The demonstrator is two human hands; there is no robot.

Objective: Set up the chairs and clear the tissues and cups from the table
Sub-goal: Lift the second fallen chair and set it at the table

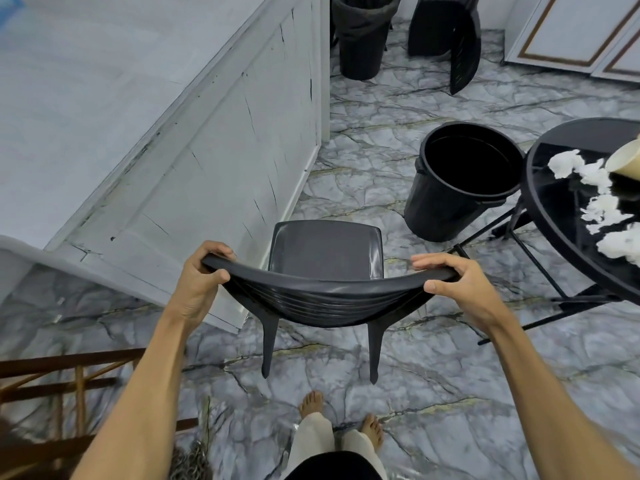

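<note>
A dark grey plastic chair [325, 251] stands upright on the marble floor right in front of me, its seat facing away. My left hand [201, 282] grips the left end of its curved backrest. My right hand [460, 282] grips the right end. At the right edge a round black table [540, 188] carries several crumpled white tissues [595, 178] and a tipped beige paper cup [627, 157]. Another dark chair [460, 39] stands at the back.
An open black bin [464, 181] stands on the floor between the chair and the table. A second black bin [363, 36] sits at the back by the white panelled wall [207, 161]. A brown wooden frame [59, 386] is at lower left. My bare feet are below the chair.
</note>
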